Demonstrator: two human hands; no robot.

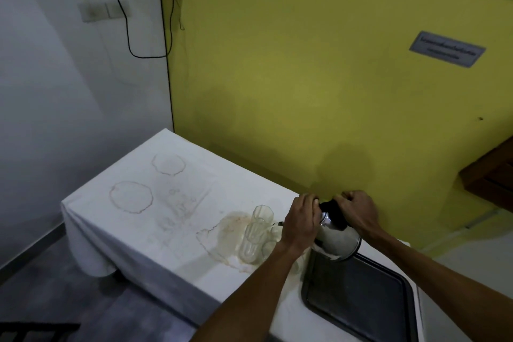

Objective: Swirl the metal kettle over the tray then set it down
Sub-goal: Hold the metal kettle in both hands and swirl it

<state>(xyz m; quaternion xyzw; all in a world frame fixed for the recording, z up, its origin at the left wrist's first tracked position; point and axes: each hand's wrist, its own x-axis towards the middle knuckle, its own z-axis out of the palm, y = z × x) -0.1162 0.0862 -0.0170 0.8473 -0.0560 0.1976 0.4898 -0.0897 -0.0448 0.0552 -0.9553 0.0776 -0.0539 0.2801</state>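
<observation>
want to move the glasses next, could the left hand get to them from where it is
Probably yes, once freed. The left hand is shut on the kettle, and the glasses stand just to its left on the tablecloth with nothing between.

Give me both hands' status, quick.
Left hand: closed on the metal kettle, at its top left side.
Right hand: closed on the kettle's black handle, over the tray.
</observation>
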